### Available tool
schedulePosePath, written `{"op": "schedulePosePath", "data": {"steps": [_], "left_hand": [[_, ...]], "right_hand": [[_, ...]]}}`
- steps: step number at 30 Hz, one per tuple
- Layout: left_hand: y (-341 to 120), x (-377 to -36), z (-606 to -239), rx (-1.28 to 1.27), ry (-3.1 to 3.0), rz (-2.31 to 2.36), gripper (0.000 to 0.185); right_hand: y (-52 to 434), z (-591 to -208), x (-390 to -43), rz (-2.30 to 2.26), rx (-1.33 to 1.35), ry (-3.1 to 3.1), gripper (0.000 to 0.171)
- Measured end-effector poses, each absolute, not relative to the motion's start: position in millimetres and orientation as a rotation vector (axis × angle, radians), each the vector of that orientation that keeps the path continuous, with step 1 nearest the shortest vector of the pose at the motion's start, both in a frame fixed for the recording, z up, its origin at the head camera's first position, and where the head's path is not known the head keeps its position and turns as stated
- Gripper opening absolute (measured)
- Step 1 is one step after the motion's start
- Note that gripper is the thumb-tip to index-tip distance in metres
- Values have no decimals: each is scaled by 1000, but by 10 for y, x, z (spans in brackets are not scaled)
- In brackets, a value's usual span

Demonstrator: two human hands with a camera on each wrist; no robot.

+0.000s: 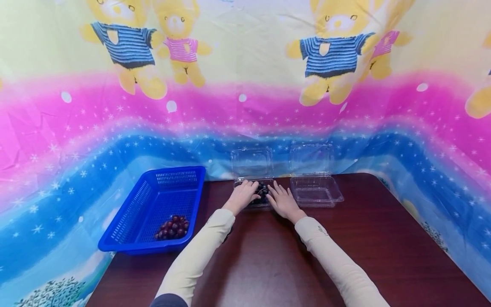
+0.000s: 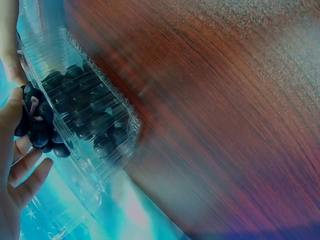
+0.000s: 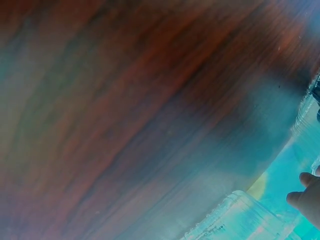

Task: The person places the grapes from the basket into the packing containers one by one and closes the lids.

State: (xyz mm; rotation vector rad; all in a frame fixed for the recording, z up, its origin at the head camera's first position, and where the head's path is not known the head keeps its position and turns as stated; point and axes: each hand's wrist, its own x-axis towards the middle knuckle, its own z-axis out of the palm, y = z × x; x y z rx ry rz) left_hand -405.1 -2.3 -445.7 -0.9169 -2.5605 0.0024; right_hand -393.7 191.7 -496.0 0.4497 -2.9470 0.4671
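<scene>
Both hands [image 1: 264, 199] hide most of the grape box [image 1: 256, 204].

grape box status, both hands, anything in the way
Left hand and right hand on grape box, lid up. Grapes at left fingers. Empty box beside; nothing blocking.

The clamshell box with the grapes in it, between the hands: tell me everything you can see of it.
The clamshell box is clear, thin ribbed plastic, with its hinged lid standing open behind it against the backdrop. It sits on the dark wooden table, left of an empty twin box. Dark grapes fill its tray. The left hand and right hand rest at its sides, the left hand's fingers touching the grapes.
</scene>
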Motion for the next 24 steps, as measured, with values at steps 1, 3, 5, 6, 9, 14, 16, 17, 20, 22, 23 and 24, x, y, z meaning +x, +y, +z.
{"op": "schedulePosePath", "data": {"steps": [1, 3, 5, 6, 9, 14, 16, 17, 20, 22, 23, 24], "left_hand": [[-24, -4049, -4454, -920, -2569, -2, 32], [-28, -4039, -4444, -924, -2588, -8, 32], [-36, -4028, -4438, -934, -2601, -13, 32], [-42, -4020, -4436, -943, -2604, -20, 32], [-61, -4003, -4433, -967, -2606, -25, 32], [-81, -3993, -4453, -977, -2596, -9, 31], [-85, -3997, -4463, -973, -2594, 3, 31], [-86, -4000, -4469, -971, -2594, 11, 31], [-89, -4008, -4480, -974, -2594, 20, 31], [-94, -4014, -4489, -980, -2593, 18, 31], [-97, -4017, -4494, -984, -2587, 14, 30], [-102, -4021, -4500, -985, -2585, 13, 30]], "right_hand": [[1914, -4958, -3936, 468, 449, -2946, 53], [1910, -4954, -3933, 469, 448, -2944, 53], [1908, -4952, -3930, 475, 445, -2943, 52], [1907, -4952, -3929, 475, 444, -2945, 52], [1903, -4953, -3925, 475, 441, -2954, 52], [1907, -4967, -3915, 473, 445, -2951, 53], [1909, -4966, -3912, 480, 447, -2945, 53], [1910, -4965, -3911, 488, 448, -2942, 53], [1915, -4966, -3916, 497, 451, -2941, 53], [1919, -4968, -3921, 496, 451, -2945, 53], [1920, -4969, -3923, 498, 452, -2945, 53], [1922, -4971, -3924, 498, 452, -2947, 53]]}}
